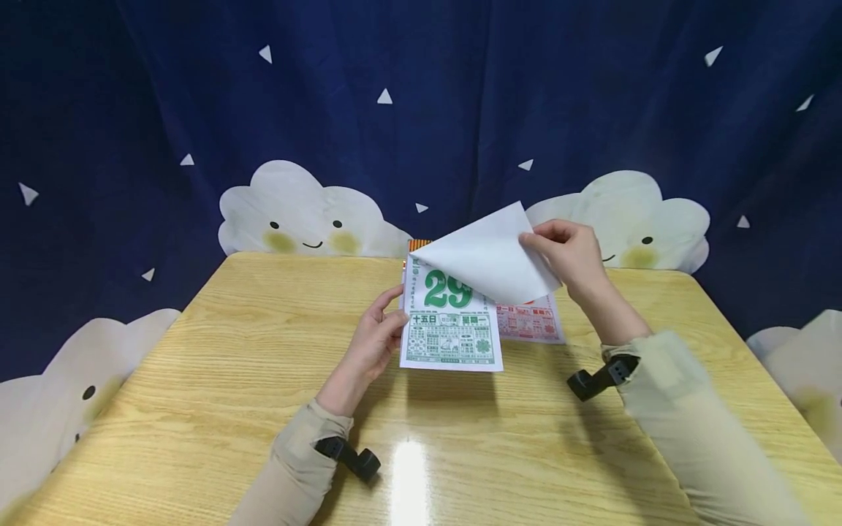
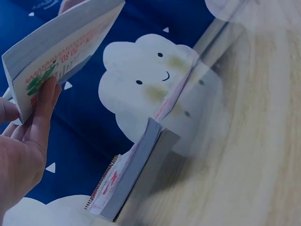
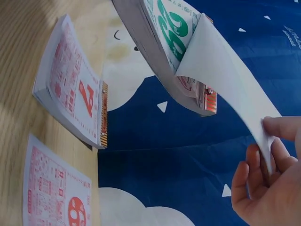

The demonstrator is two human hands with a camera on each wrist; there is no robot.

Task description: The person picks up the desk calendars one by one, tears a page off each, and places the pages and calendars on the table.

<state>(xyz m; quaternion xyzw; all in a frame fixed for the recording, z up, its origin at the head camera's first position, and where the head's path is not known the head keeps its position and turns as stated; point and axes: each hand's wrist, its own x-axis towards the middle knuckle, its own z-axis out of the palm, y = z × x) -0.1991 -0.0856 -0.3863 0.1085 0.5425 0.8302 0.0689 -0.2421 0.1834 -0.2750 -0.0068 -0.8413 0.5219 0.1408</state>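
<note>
**Top sheet lifted off a tear-off calendar**

While the left hand (image 1: 375,343) curls its fingers and thumb round the left edge of the calendar pad (image 1: 450,332), held raised above the wooden surface (image 1: 217,380), the right hand (image 1: 569,256) pinches the corner of the top sheet (image 1: 490,259), peeling it up and back. A second pad (image 3: 75,101) and a loose red-printed page (image 1: 533,321) lie on the surface just beside.
</note>
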